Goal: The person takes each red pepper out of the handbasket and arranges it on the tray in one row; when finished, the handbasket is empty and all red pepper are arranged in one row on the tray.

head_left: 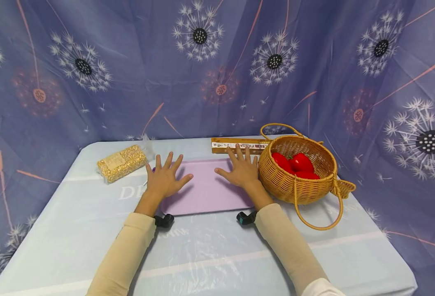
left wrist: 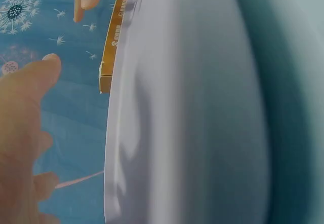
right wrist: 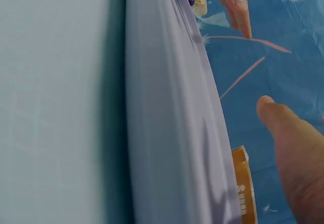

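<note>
both hands are held out over the pale purple tray (head_left: 208, 187), left hand (head_left: 163, 181) above its left end, right hand (head_left: 243, 172) above its right. the fingers are spread on both and nothing is pinched. shadows are cast on the tray, so the palms are probably lifted off it. the tray is laid flat mid-bench (head_left: 202, 259), with a pasta box (head_left: 220, 148) set behind it and a bag of yellow kernels (head_left: 126, 163) off to the left.

the right side is the worry tbh. the wicker basket (head_left: 289, 187) of red peppers (head_left: 301, 163) is parked right beside the right hand (whether it's touched can't be told), and its near handle (head_left: 322, 228) could be snagged by the right sleeve (head_left: 289, 246) if the arm is swung outward. peppers could be spilled that way. also, a small purple thing (head_left: 153, 169) is mostly hidden by the left hand, so it could be knocked unseen.
</note>
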Available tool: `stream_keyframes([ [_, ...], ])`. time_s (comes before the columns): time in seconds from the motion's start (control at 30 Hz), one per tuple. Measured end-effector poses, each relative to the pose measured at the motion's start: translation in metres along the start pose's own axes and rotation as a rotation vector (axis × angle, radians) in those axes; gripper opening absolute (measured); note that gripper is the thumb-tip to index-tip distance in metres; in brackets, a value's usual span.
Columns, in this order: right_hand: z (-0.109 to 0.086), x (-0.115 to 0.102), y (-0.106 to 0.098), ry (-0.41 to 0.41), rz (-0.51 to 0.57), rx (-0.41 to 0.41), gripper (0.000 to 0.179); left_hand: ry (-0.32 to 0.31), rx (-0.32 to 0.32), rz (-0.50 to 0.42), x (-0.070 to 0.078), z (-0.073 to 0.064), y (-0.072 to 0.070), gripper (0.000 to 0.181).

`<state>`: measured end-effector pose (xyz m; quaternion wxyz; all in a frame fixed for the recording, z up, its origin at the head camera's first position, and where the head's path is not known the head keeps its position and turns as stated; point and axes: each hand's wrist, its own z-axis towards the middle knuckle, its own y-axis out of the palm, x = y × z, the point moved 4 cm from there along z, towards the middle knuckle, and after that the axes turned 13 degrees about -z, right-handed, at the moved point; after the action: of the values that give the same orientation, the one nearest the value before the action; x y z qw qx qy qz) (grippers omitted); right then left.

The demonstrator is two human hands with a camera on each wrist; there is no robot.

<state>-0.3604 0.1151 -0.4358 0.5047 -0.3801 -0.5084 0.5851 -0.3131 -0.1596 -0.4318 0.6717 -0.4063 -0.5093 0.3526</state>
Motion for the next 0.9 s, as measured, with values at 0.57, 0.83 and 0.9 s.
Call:
stream_keyframes([
  [0.57, -0.056, 0.047, -0.147, -0.276, 0.199, 0.107, 0.072, 0.247, -0.192, -0.447, -0.021, -0.033, -0.005, 0.114],
  [0.83, -0.043, 0.125, -0.150, -0.254, 0.480, -0.125, 0.053, 0.237, -0.218, -0.475, -0.030, -0.042, -0.004, 0.123],
  [0.9, -0.039, 0.144, -0.147, -0.209, 0.526, -0.199, 0.053, 0.222, -0.237, -0.492, -0.034, -0.043, -0.003, 0.125],
])
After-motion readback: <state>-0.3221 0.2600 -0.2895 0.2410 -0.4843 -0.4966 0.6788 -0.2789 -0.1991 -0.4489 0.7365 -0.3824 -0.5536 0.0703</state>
